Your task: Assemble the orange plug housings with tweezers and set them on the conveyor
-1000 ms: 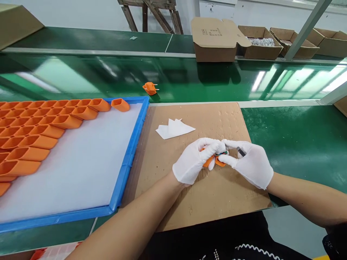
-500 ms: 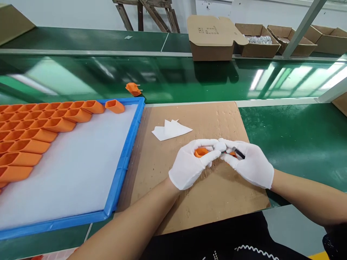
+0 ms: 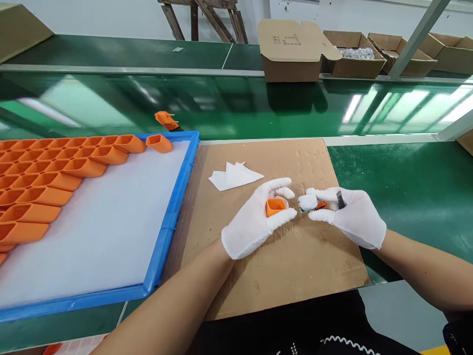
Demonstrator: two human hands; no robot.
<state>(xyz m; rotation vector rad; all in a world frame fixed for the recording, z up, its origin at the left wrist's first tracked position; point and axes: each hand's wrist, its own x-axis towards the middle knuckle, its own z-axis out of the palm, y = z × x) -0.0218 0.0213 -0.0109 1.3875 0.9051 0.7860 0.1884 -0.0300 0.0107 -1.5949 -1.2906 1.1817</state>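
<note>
My left hand [image 3: 258,217], in a white glove, holds an orange plastic housing [image 3: 274,207] in its palm, with the hollow end showing and the thumb and forefinger apart. Just to the right, my gloved right hand [image 3: 347,214] pinches a small circuit board with a round white piece [image 3: 307,202] on top. Behind that board, an orange part [image 3: 322,205] shows between the right fingers, and a short black piece [image 3: 340,199] sticks out above them. A narrow gap separates the housing from the board. Both hands are above a cardboard sheet [image 3: 236,276].
Folded white paper [image 3: 236,176] lies on the cardboard. At left, a blue-rimmed tray [image 3: 157,256] holds rows of orange housings [image 3: 51,182]. An orange plug with metal pins [image 3: 166,120] rests on the green belt [image 3: 229,108]. Cardboard boxes [image 3: 291,71] line the back shelf.
My hands have moved apart, the left slightly left and the right to the right. The left fingers have come off the white piece, so the board shows in my right hand. The orange plug has shifted left.
</note>
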